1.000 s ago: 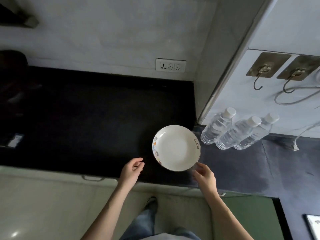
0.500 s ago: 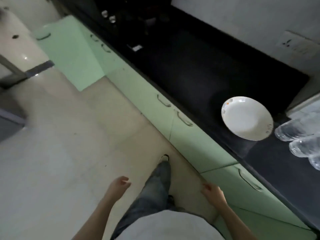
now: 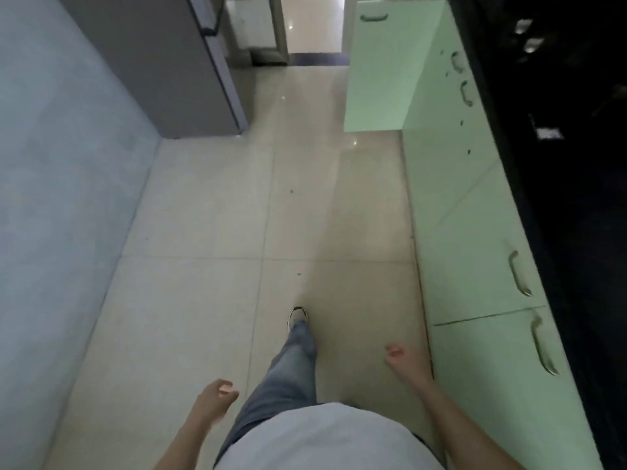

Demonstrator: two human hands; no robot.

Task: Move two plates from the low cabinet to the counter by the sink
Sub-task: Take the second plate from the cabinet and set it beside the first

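Pale tiled floor [image 3: 210,232] beside green cabinets [image 3: 475,259], both hands' fingers loosely curled, empty

Glossy beige tiled floor [image 3: 210,232], smooth matt pale-green cabinet doors [image 3: 475,232] with shiny curved metal handles [image 3: 519,274], dark polished black counter [image 3: 583,198], faded blue denim trouser leg [image 3: 288,374], matt grey-blue wall [image 3: 57,164].

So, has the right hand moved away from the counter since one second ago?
Yes. The right hand now hangs empty beside the green cabinets, below the black counter.
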